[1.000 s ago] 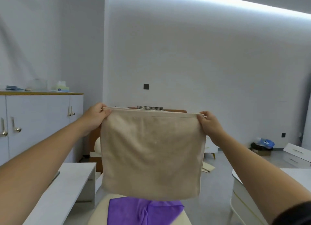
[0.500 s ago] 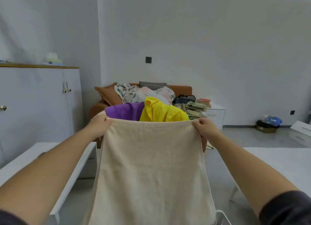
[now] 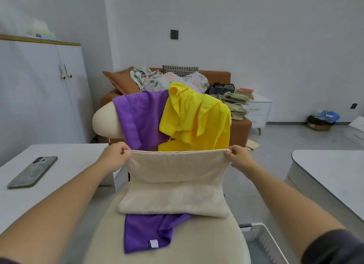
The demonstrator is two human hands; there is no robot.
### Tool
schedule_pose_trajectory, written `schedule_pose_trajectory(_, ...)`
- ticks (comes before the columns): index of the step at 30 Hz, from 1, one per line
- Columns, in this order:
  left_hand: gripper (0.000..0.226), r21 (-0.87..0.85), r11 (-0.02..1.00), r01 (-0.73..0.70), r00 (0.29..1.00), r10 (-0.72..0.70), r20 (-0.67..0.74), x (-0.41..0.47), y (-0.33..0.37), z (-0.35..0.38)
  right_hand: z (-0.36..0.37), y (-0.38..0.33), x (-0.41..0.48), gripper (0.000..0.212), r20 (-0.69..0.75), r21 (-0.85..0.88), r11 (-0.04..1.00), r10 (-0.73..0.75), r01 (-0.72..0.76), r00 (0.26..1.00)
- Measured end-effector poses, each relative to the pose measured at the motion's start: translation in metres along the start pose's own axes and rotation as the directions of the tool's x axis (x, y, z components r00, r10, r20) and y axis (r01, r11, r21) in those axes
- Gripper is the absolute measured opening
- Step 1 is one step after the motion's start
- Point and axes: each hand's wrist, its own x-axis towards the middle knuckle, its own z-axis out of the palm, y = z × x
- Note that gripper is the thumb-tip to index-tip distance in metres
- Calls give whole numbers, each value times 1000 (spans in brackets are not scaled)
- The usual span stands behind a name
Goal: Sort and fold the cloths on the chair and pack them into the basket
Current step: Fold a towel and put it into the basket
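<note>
On the cream chair [image 3: 102,234] straight ahead of you: the seat served as the folding surface and the backrest as a rack.

- Beige cloth [image 3: 175,185], the biggest piece in play. Its lower half lay flat on the seat, and its near edge covered the top of a purple cloth [image 3: 145,234] spread beneath. You had the upper half raised toward the backrest, with the top hem stretched level. Judgement: you kept the hem taut so the edge stayed straight and the corners could meet the near edge squarely. That would make this a half-fold, partway through.
- Yellow cloth [image 3: 195,121], draped crumpled over the right of the backrest and not yet folded.
- Second purple cloth [image 3: 141,117], hung over the backrest just beside the yellow one, touching it. Likely both were parked there to keep the seat free.
- Basket [image 3: 264,242], white and slatted, low at your right just beside the seat, within easy reach for packing. No cloth showed in the corner in view.

Hands:
- Left hand [image 3: 114,155] was closed in a pinch on the left top corner of the beige cloth.
- Right hand [image 3: 239,157] pinched the right top corner the same way. The fingers behind the fabric were hidden.
- Neither hand touched anything else.
</note>
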Motion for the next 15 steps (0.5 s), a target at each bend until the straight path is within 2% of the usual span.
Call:
schedule_pose_trajectory(8, 15, 69, 997, 26, 1000, -27, 12, -60, -55, 75, 63, 68, -52, 9, 25, -138, 989, 55, -51, 998)
schedule_pose_trajectory(11, 20, 91, 996, 19, 999, -23, 44, -88, -71, 105, 86, 88, -82, 11, 26, -68, 996, 61, -60, 998)
schedule_pose_trajectory(15, 23, 77, 996, 52, 996, -46, -74, -110, -78, 121, 95, 100, -103, 7, -58, 11, 1000, 23, -22, 998)
